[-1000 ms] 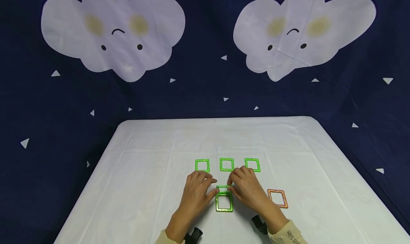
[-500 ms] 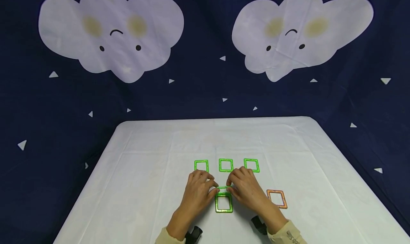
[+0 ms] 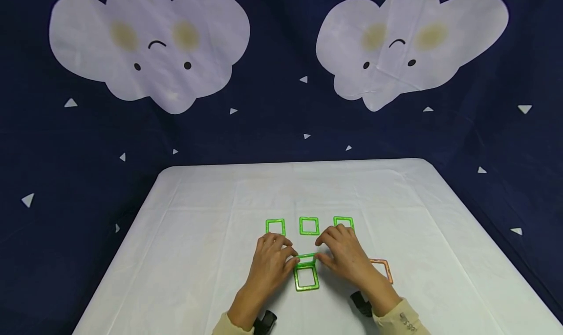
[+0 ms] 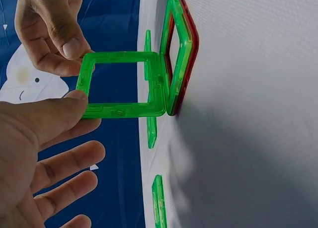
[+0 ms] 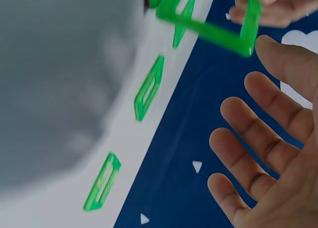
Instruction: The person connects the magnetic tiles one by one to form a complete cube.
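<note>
A green square magnetic tile (image 3: 306,256) stands on edge at the far side of a flat green magnetic tile (image 3: 307,289). In the left wrist view the flat tile lies on top of a red square tile (image 4: 195,37). My left hand (image 3: 269,261) pinches the upper left corner of the standing tile between thumb and index finger, the other fingers loosely spread. My right hand (image 3: 345,254) is beside the opposite corner, its fingers spread apart in the right wrist view, the thumb (image 5: 278,59) close to the tile's corner.
Behind the hands, three green square tiles lie in a row: left (image 3: 275,221), middle (image 3: 309,233) and right (image 3: 343,218), the outer two partly covered by the hands. An orange square tile (image 3: 387,269) lies by the right forearm. A white cloth (image 3: 198,257) covers the table.
My right hand has let go of the standing tile's right corner and shifted slightly right, its fingers spreading. My left hand keeps its pinch. The standing tile now looks slightly askew with the flat one.
</note>
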`<state>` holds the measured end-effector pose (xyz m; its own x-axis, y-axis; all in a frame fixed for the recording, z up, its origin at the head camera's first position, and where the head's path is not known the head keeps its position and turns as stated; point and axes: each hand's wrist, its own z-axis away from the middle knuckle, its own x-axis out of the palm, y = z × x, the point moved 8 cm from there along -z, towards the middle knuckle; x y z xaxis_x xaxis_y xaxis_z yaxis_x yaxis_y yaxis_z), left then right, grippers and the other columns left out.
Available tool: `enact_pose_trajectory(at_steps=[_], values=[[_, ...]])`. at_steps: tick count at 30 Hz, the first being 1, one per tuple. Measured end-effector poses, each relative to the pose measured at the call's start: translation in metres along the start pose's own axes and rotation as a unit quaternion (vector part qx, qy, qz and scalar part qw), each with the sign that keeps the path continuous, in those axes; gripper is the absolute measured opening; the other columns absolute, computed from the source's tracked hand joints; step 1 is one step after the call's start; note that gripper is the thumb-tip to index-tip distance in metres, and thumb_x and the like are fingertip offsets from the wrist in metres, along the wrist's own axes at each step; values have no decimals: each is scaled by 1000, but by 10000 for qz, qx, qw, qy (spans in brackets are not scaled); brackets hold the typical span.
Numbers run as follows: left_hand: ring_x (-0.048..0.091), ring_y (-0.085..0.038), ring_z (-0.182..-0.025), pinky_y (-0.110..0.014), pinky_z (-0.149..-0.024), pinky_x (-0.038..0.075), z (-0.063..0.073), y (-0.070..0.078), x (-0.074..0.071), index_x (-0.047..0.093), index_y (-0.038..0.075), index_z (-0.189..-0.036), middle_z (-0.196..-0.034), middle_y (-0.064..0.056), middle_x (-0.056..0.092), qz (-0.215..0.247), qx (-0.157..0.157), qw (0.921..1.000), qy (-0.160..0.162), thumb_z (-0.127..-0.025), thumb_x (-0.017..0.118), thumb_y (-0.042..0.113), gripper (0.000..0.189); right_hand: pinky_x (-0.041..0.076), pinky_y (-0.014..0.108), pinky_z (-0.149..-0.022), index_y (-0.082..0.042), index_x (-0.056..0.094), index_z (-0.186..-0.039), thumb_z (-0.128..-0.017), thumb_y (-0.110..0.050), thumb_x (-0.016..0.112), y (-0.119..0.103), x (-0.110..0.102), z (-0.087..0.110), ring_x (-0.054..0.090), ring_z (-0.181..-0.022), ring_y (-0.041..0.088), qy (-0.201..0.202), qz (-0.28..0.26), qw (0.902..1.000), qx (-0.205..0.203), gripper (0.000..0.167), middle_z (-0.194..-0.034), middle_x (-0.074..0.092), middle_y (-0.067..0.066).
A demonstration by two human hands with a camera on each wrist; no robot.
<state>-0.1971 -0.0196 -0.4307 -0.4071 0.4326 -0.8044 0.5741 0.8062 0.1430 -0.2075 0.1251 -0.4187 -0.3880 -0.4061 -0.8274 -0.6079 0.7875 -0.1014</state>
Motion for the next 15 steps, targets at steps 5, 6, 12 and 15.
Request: enact_pose_trajectory(at_steps=[5,6,12,15], values=[[56,-16,-99,-39,-92,42,3,0,-2,72,23,-74,-91,8,65,80,-85,9999,94,-74,77,34,12,39,38,-75,-16,66,-86,-66,-27,84,23,-8,-4,52,-83,18,-60,39,9996,256,29,-88,61,-3],[56,-16,-99,-39,-92,42,4,0,-2,72,23,-74,-91,8,65,79,-99,9999,102,-74,77,34,12,39,38,-75,-16,66,-86,-67,-27,84,28,-9,-5,52,-83,19,-106,64,9994,320,28,-88,61,-2],[57,-15,-97,-38,-92,43,7,1,-4,71,24,-74,-90,9,65,25,-147,9997,184,-73,77,34,12,38,41,-76,-13,68,-91,-72,-27,80,63,-12,-12,52,-84,23,-422,289,9959,753,26,-89,63,2],[57,-14,-96,-39,-92,43,9,2,-5,70,23,-73,-89,9,65,62,-145,9995,266,-72,78,34,13,37,41,-76,-12,69,-93,-74,-27,79,78,-10,-14,52,-85,25,-597,423,9929,936,27,-88,63,3]])
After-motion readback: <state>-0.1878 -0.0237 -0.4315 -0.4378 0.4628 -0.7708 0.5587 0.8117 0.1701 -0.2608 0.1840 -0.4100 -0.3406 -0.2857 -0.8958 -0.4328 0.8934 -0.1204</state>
